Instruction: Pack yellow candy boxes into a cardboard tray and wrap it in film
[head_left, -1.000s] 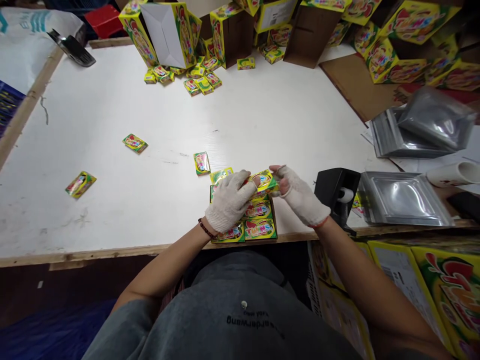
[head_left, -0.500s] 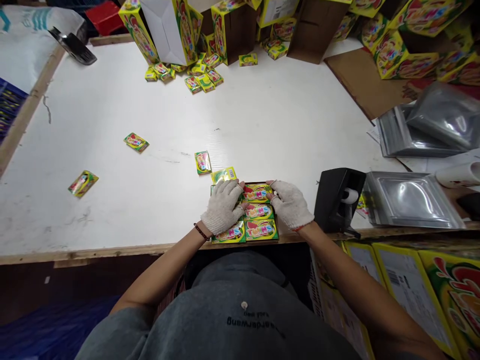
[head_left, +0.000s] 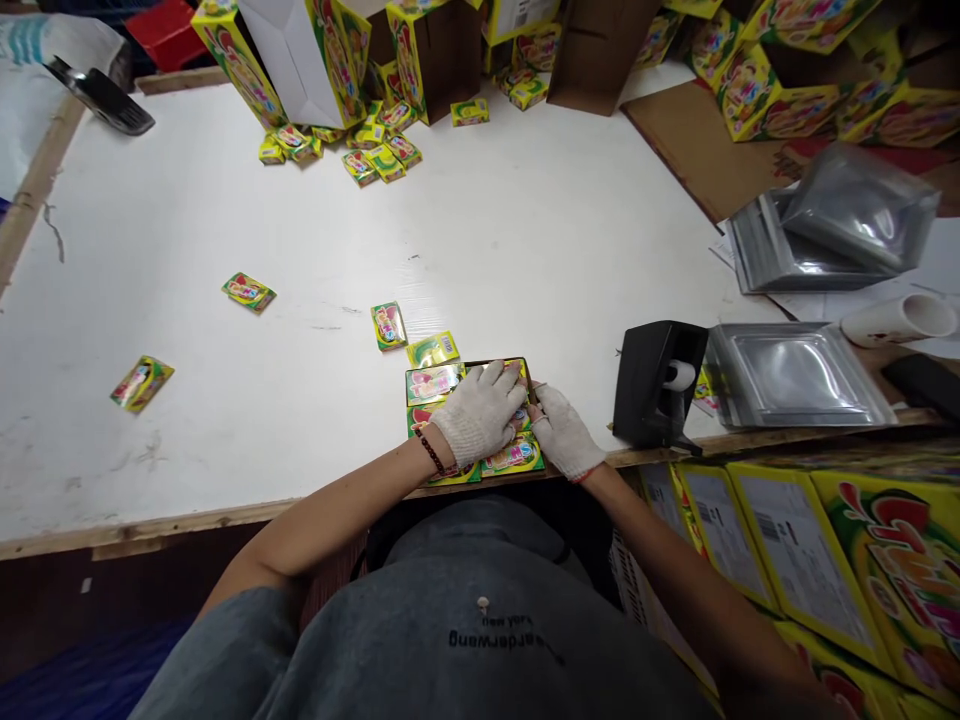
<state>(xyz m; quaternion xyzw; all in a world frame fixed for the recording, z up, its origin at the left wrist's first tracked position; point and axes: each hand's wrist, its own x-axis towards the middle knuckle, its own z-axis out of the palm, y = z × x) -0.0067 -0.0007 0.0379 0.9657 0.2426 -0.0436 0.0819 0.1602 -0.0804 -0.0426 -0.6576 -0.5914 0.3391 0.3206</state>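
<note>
Your two gloved hands meet over one shallow tray (head_left: 493,361) at the near edge of the worktop (head_left: 540,240), about midway along it. Your left hand (head_left: 480,408) lies palm down across the packs (head_left: 435,384) in that tray, its fingers laid out flat over the right-hand column. Your right hand (head_left: 566,435) has its fingertips at the tray's right wall; you hide too much of them for me to tell whether they pinch anything. Three packs show clearly around your left hand, one at the far left, one at the near left and one at the near right; others are partly covered, so I cannot count the full set.

Four loose packs (head_left: 388,326) lie on the worktop to your left: one just beside the tray's far edge, one slightly beyond it, and two well apart toward the left edge. At the far edge you have a heap of packs (head_left: 373,140) too jumbled to count, plus one single pack (head_left: 470,112) just to its right.

Near the right end of the near edge stand one black tape dispenser (head_left: 660,385), two stacks of clear plastic covers (head_left: 799,375) and one white cup (head_left: 898,320) on its side.
</note>
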